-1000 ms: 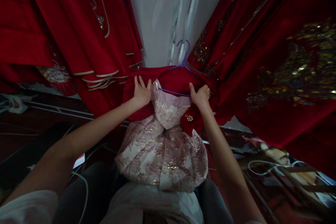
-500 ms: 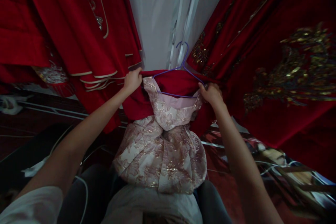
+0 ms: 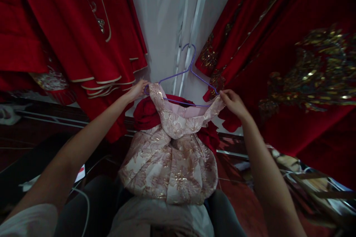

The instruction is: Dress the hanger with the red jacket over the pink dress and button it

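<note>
A pale pink brocade dress (image 3: 180, 122) with gold floral patterning hangs on a purple wire clothes hanger (image 3: 175, 75), its full skirt bunched toward my lap. My left hand (image 3: 137, 90) is closed on the hanger's left end, right beside the dress shoulder. On the other side, my right hand (image 3: 233, 102) pinches the right shoulder of the dress near the other hanger end. Crumpled red cloth (image 3: 146, 113) shows behind the bodice on both sides. The hanger's hook points up and away from me with nothing on it.
Red garments with light piping (image 3: 111, 44) hang at the left, and red cloth with gold sequins (image 3: 314, 77) hangs at the right. A pale wall panel (image 3: 158, 18) stands between them. A dark surface with a phone (image 3: 80, 173) and cable is at lower left; a cluttered rack (image 3: 314, 177) is at lower right.
The red cloth stretched behind the hanger has been let go and has dropped behind the dress. My hands have shifted to the hanger end and the dress shoulder.
</note>
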Demonstrator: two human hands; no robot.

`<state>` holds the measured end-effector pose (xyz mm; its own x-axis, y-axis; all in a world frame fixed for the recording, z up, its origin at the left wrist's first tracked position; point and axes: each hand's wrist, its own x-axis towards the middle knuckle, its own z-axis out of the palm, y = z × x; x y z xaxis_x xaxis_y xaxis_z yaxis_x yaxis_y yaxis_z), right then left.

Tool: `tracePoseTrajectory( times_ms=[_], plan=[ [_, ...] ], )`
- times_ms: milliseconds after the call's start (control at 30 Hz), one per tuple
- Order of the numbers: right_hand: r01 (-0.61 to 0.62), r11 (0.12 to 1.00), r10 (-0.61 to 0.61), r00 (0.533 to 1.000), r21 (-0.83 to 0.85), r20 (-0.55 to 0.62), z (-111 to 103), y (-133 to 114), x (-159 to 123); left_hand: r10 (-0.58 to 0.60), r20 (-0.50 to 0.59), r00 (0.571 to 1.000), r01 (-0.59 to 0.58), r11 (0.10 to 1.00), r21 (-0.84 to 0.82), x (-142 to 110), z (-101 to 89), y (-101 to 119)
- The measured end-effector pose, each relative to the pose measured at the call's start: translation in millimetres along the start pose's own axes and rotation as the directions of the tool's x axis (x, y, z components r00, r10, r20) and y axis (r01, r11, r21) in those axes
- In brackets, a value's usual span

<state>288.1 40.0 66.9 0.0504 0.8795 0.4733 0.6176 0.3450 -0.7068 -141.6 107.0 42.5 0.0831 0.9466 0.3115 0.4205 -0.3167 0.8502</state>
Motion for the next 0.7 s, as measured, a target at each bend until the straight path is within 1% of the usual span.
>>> tracePoseTrajectory(
  times_ms=[67,100,200,267,367,433,467,533,567,600,633,667,700],
  plan=[
    [0.018,1.000,-0.018,1.000,-0.001,-0.021,3.3,4.2,-2.4,0.029,0.066,0.997,-0.026,0.999,-0.045,2.0,2.7,8.0],
    [0.031,0.999,-0.030,0.999,0.010,-0.043,4.2,6.0,-3.6,0.074,0.082,0.994,-0.072,0.997,-0.024,2.3,3.9,11.2],
    [0.071,0.996,-0.062,0.986,0.049,-0.158,5.1,12.3,-6.1,0.221,0.053,0.974,-0.225,0.972,0.072,1.1,6.9,15.2],
    [0.072,0.996,-0.055,0.967,0.061,-0.251,5.2,19.3,-7.7,0.259,-0.035,0.965,-0.255,0.963,0.087,-0.5,8.6,13.2],
    [0.035,0.996,0.001,0.925,0.087,-0.381,6.2,36.8,-16.6,0.250,-0.225,0.942,-0.232,0.967,0.102,-6.1,9.7,2.7],
    [-0.034,0.993,0.080,0.887,0.109,-0.455,8.9,51.9,-30.3,0.224,-0.294,0.929,-0.182,0.970,0.163,-14.6,9.1,-9.3],
    [-0.091,0.988,0.140,0.861,0.122,-0.489,11.0,59.5,-39.2,0.205,-0.299,0.932,-0.144,0.966,0.214,-20.8,8.6,-16.3],
    [-0.218,0.964,0.264,0.840,0.151,-0.475,16.4,72.2,-58.6,0.143,-0.254,0.957,-0.055,0.945,0.323,-36.7,8.6,-29.9],
    [-0.284,0.946,0.323,0.834,0.154,-0.448,19.3,76.2,-67.4,0.107,-0.205,0.973,-0.023,0.928,0.372,-45.8,9.6,-35.2],
    [-0.335,0.931,0.365,0.855,0.145,-0.368,22.2,77.8,-74.6,0.085,-0.151,0.985,-0.017,0.915,0.403,-55.0,11.5,-38.3],
    [-0.355,0.920,0.389,0.876,0.163,-0.287,24.9,76.5,-79.9,0.086,-0.092,0.992,-0.039,0.906,0.421,-64.0,14.7,-38.6],
    [-0.348,0.920,0.379,0.907,0.183,-0.183,27.3,72.3,-83.0,0.109,-0.034,0.993,-0.084,0.896,0.436,-72.1,19.1,-35.4],
    [-0.319,0.925,0.339,0.938,0.205,-0.068,29.3,65.0,-84.1,0.147,0.022,0.989,-0.141,0.881,0.451,-79.2,24.7,-28.5]
  ],
)
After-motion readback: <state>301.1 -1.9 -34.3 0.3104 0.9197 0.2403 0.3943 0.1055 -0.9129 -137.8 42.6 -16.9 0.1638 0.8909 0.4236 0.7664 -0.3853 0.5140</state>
